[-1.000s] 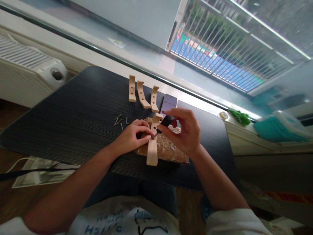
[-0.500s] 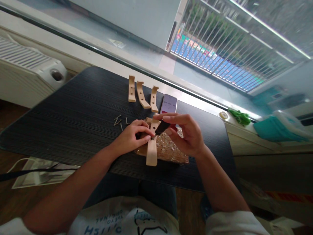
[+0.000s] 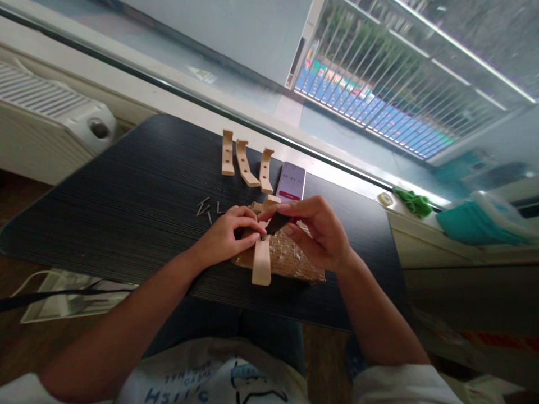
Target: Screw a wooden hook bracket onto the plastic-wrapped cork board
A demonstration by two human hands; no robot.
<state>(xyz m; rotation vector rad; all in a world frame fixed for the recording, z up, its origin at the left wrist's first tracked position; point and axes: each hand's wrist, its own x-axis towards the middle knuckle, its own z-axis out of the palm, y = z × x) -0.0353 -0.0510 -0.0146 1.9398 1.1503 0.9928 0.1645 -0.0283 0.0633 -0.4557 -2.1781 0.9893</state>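
My right hand [image 3: 322, 233] is closed around the dark handle of a screwdriver [image 3: 277, 222], tilted with its lower end at the wooden hook [image 3: 261, 261]. The hook is pale and lies on a block in bubble wrap [image 3: 295, 255]. My left hand [image 3: 231, 233] is closed, thumb and fingertips at the hook's left edge beside the screwdriver's lower end. Whether a screw is between these fingertips I cannot tell. My right fingers hide the hook's upper part. Several loose screws [image 3: 204, 206] lie left of the block.
Three more wooden hooks [image 3: 243, 163] stand in a row at the back of the dark table [image 3: 126, 191]. A phone [image 3: 291, 180] showing a timer lies right of them. Beyond is a window sill with a green cloth [image 3: 412, 201] and a teal container [image 3: 467, 219].
My right fingers have turned on the screwdriver handle and come lower, uncovering more of the phone. My left hand has stayed in place.
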